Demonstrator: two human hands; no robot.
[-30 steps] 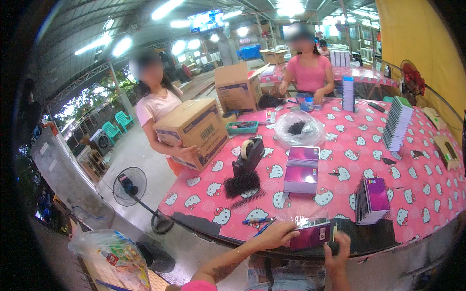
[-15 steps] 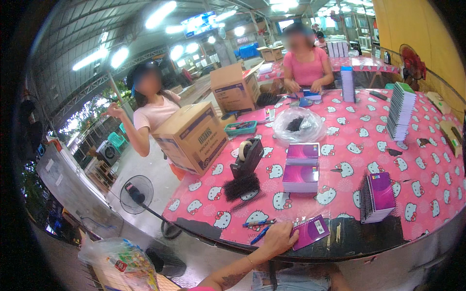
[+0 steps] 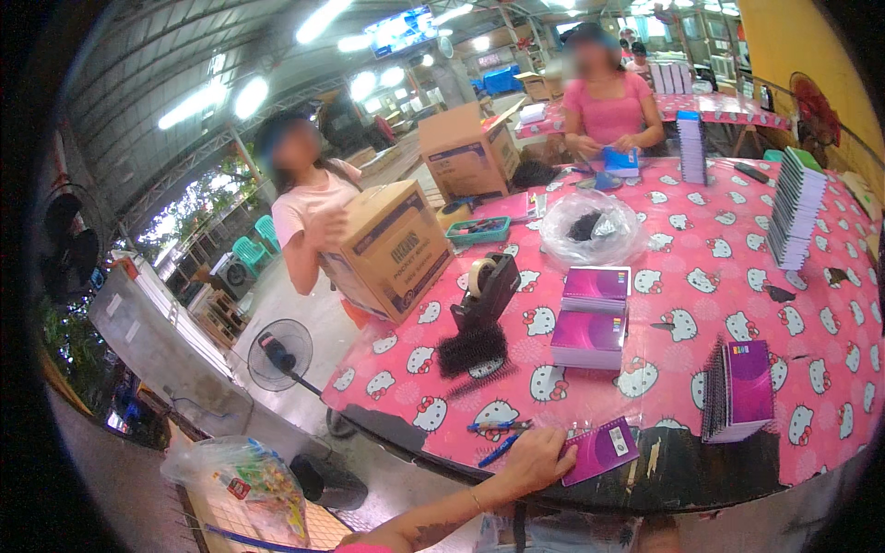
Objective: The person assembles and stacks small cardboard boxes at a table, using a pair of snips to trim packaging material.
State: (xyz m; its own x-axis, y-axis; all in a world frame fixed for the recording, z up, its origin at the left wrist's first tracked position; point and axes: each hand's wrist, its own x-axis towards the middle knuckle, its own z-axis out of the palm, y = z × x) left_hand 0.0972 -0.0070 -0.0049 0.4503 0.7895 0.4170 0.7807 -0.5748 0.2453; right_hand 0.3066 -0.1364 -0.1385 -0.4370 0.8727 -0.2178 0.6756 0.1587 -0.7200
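My left hand (image 3: 539, 458) reaches in from the lower edge to the front of the table. Its fingers close on the left, spiral-bound edge of a small purple notebook (image 3: 601, 452), which lies tilted near the table's front edge. Beside the hand are two blue pens (image 3: 499, 450). My right hand is out of sight. Beyond the notebook stand two adjoining stacks of purple notebooks (image 3: 588, 339). Farther right is another stack of spiral notebooks (image 3: 749, 392), its black coils facing left.
A black tape dispenser (image 3: 486, 290) stands beside black binding coils (image 3: 472, 352). Behind are a clear plastic bag (image 3: 604, 241), a green tray (image 3: 477, 231) and cardboard boxes (image 3: 392, 258). One person stands left, another sits across handling a blue notebook (image 3: 620, 162). A fan (image 3: 279, 355) stands left.
The view has shifted, so the table sits farther right. The person at left has lowered a raised hand to the box. My left hand stays on the notebook.
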